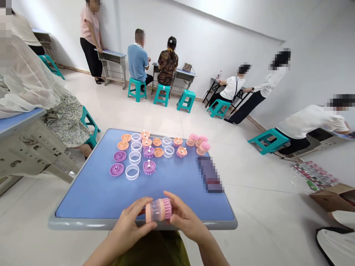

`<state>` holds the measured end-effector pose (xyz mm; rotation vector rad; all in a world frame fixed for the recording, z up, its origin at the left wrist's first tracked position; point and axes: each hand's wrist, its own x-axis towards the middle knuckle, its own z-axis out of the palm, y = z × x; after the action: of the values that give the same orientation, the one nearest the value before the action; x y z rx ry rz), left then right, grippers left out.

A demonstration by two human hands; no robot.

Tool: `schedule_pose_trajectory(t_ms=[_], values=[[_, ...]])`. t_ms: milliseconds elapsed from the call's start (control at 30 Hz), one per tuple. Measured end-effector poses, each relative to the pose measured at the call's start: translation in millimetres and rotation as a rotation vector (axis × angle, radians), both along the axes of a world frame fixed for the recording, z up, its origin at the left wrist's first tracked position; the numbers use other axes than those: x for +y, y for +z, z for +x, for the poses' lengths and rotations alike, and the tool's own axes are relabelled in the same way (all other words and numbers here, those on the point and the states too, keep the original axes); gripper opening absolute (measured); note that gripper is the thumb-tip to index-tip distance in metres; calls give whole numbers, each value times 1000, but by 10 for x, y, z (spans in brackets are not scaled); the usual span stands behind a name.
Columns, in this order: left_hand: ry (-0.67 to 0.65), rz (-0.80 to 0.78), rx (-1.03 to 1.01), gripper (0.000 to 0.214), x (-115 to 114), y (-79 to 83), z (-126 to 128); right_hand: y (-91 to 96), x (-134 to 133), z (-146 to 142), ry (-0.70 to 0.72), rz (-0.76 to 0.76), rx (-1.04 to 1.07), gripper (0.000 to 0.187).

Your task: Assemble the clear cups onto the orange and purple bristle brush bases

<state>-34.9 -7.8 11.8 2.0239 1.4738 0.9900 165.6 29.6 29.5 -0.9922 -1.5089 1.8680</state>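
Note:
My left hand (133, 221) grips a small round scrubbing brush (158, 210) by its orange end, fingers on top and thumb below. The brush lies sideways, with a clear middle and pink bristles pointing right. Beside the bristles is my right hand (185, 218), index finger stretched out and thumb apart from it; the thumb is close to the bristles, and I cannot tell whether it touches. Beyond my hands lie purple caps (116, 169), clear rings (132, 172), orange caps (122, 146), purple bristle heads with white stems (149, 167) and orange-rimmed bristle heads (181, 151).
Several pink-bristled brushes (203, 147) stand at the table's far right, above a dark flat blurred object (211, 175). The blue table (91, 192) has a grey raised edge. Other people sit or stand at desks around the room, with teal stools (186, 100). An open carton (335, 199) is at right.

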Motion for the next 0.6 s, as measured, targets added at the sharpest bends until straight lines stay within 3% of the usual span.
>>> schedule_pose_trajectory(t_ms=[67,167,300,433,500,600], values=[[1,21,-3,43,-2,-7,2,21,-2,-2,-34,79,-25,66],[-65,108,-2,47,-16,-18,10,3,-3,-51,-88,50,-70,40],[-72,118,19,48,-30,-23,15,-17,2,-54,-23,-56,-74,53],[-23,15,-7,44,-18,-18,16,10,9,18,2,68,-50,67],[-36,-23,-20,46,-12,-17,19,-1,13,21,2,91,-90,57],[-67,-48,-41,51,-11,-19,21,-42,17,-9,31,0,-120,43]])
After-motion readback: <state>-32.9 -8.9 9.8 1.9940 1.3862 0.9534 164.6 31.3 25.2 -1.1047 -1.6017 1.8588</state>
